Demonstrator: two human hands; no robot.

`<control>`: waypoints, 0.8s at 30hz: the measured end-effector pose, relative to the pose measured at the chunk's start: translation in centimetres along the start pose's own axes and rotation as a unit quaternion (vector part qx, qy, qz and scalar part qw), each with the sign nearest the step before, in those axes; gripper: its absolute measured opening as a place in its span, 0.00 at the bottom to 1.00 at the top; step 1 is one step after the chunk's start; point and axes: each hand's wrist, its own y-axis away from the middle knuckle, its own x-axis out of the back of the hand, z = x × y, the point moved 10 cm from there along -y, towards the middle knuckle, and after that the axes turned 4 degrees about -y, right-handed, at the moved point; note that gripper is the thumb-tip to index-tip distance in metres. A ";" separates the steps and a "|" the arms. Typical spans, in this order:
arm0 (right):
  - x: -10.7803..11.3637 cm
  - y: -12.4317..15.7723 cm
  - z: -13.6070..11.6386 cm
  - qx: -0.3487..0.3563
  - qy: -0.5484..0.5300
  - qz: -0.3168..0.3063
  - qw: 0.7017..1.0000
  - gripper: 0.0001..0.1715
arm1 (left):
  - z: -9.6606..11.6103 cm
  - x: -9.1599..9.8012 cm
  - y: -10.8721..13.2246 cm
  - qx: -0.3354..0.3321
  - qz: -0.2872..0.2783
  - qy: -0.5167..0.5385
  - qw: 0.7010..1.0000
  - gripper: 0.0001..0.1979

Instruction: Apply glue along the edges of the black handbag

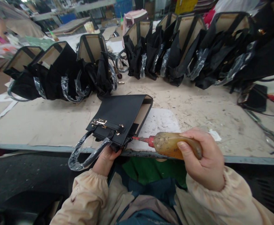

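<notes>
A black handbag (120, 109) with gold-coloured metal fittings lies on its side at the table's front edge. Its handle (77, 153), wrapped in clear plastic, hangs out over the edge toward me. My left hand (107, 156) grips the bag's near edge from below, with most of its fingers hidden under the bag. In my right hand (203, 156) is a yellowish squeeze bottle (168, 144), dirty on its surface, with fingers and thumb wrapped round it. The bottle's red nozzle (141, 139) points left, its tip at the bag's near corner.
More black bags stand in a row at the back left (54, 72) and back right (167, 47). A white sheet (165, 120) lies partly beneath the handbag. On the right are a black flat object (256, 97) and metal tools (268, 132). A small metal piece (121, 82) lies behind the bag.
</notes>
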 end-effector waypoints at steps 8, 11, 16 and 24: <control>-0.5 0.1 -0.4 0.012 -0.004 -0.008 1.000 0.08 | 0.4 -0.6 0.4 -0.020 0.000 -0.007 1.000 0.18; -0.6 0.0 -0.3 0.010 0.009 -0.010 1.000 0.06 | 0.4 -0.8 0.4 -0.024 -0.007 -0.014 1.000 0.16; -0.5 -0.1 0.2 0.009 0.031 -0.005 0.999 0.06 | 0.0 -0.2 0.1 -0.002 -0.002 -0.009 1.000 0.17; -0.2 0.3 1.1 -0.043 0.002 0.006 0.999 0.06 | 0.2 -0.1 -0.1 -0.012 -0.013 0.000 1.000 0.17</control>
